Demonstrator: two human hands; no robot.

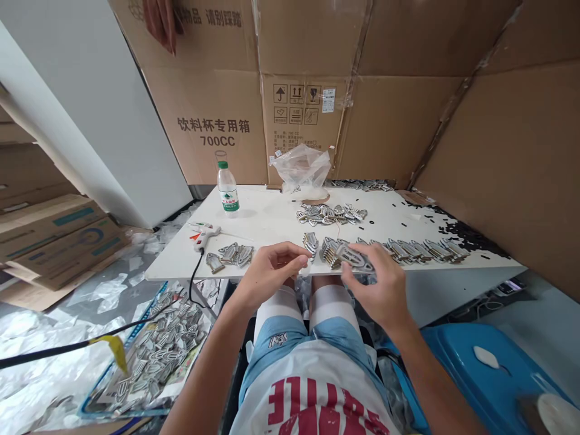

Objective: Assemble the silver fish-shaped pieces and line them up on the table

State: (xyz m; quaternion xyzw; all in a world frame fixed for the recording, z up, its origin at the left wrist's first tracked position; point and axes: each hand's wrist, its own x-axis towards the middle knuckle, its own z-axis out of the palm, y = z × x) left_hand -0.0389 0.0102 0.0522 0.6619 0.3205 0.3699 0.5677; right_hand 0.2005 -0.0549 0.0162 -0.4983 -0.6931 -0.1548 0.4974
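My right hand [380,278] grips a grey, pointed flat piece with slots [357,258] between thumb and fingers, just above the table's front edge. To its left, my left hand [276,269] is closed, thumb and forefinger pressed together; whatever is in them is too small to make out. Between the hands, a small pile of the same grey pieces [310,242] lies on the white table [272,223]. Next to it leans a stacked row of them [330,251], partly hidden by my right hand. The row continues on the right as more overlapping pieces [423,250].
A glue gun [203,237], loose pieces [231,254] and a water bottle [228,190] stand left. Behind are a heap [330,213] and a plastic bag [302,169]. Small black strips [471,235] lie right. Below are a piece-filled tray [163,350] and a blue lid [480,362]. Cardboard walls enclose the table.
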